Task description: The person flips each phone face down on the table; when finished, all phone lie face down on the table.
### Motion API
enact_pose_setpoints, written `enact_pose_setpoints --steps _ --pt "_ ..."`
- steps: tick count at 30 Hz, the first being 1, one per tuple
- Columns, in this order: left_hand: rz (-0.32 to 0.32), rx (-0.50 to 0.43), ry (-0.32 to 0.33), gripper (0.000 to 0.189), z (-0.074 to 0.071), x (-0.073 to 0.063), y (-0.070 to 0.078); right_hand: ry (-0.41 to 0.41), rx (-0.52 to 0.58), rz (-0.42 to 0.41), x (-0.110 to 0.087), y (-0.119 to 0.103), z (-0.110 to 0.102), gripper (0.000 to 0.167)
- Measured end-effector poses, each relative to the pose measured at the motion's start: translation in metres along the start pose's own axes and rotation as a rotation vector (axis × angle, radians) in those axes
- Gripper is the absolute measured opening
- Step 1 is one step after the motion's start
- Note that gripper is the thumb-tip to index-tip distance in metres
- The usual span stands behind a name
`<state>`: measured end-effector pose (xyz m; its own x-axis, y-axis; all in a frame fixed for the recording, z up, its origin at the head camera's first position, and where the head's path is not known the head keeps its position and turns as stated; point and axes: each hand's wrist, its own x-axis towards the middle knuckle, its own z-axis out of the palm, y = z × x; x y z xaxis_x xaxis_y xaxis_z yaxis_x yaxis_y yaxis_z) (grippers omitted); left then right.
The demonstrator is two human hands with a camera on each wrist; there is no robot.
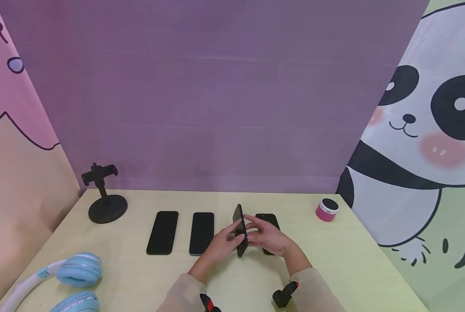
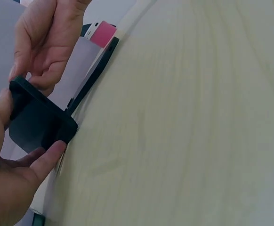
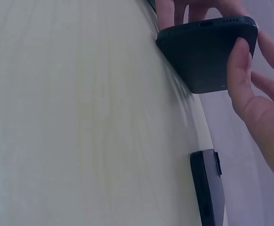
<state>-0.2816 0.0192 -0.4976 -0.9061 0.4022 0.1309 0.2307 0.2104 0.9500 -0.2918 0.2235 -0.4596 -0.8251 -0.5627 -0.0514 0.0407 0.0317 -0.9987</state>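
A dark smartphone (image 1: pixel 239 238) stands on edge, raised off the table between both hands. My left hand (image 1: pixel 223 243) grips it from the left, thumb and fingers at its edges in the left wrist view. From the other side my right hand (image 1: pixel 270 237) holds it, with the thumb (image 3: pixel 241 70) against the flat dark face in the right wrist view. Two black phones, one (image 1: pixel 162 232) farther left and one (image 1: pixel 202 232) nearer, lie flat to the left. Another black phone (image 1: pixel 268 219) lies partly hidden under my right hand; its upper face bears a raised bump.
A black phone stand (image 1: pixel 107 209) is at the back left. Blue-and-white headphones (image 1: pixel 79 271) lie at the front left. A small pink-and-white cylinder with a black top (image 1: pixel 327 210) sits at the back right of the pale wooden table (image 1: pixel 357 268). A purple backdrop rises behind.
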Motion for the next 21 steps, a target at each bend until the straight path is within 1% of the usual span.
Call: enact_pose_setpoints --steps 8,14,21 --pt "-0.015 -0.093 0.036 0.056 0.0037 -0.0019 0.0030 0.022 0.014 -0.001 0.0013 -0.0026 0.0029 0.073" --pt "-0.037 -0.143 0.033 0.056 0.0042 -0.0008 0.0020 0.032 0.009 0.003 0.0016 -0.0030 0.0041 0.073" --pt "-0.050 -0.189 0.031 0.055 0.0027 -0.0004 0.0019 0.018 0.024 -0.001 0.0016 -0.0020 0.0046 0.073"
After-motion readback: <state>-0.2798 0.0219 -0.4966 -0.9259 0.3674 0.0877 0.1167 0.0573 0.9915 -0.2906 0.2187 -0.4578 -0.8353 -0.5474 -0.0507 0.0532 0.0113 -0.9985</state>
